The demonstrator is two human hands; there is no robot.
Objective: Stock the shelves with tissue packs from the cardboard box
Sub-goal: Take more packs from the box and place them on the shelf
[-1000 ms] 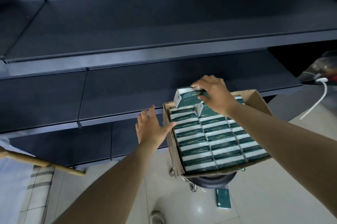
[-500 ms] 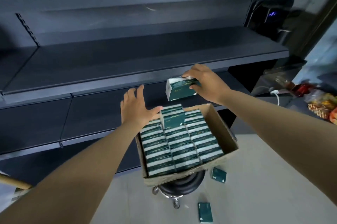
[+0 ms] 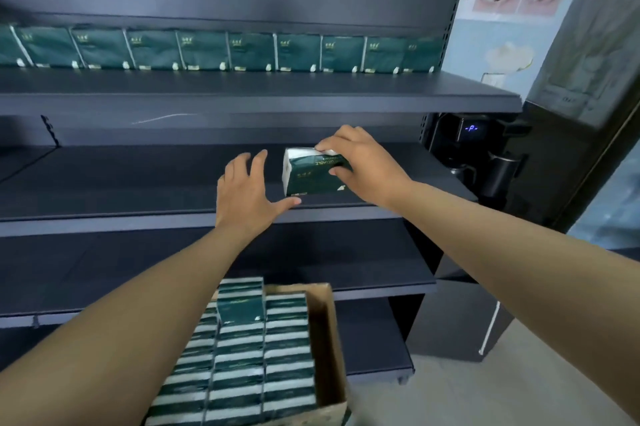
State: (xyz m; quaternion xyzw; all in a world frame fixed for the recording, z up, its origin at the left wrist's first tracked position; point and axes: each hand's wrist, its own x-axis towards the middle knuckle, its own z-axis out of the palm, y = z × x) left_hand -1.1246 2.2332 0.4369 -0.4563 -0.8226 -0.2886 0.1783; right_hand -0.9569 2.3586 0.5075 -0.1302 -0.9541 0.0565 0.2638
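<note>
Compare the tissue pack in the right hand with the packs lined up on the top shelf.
The held tissue pack is carried tilted in the right hand at the middle shelf, showing a white end; the row of packs stands upright at the back of the top shelf, fronts forward. Both are dark green.

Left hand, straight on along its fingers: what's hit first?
Probably nothing close: the open left hand points up and back over the bare dark grey middle shelf, left of the green tissue pack. The shelf's back panel likely comes first; depth unclear.
</note>
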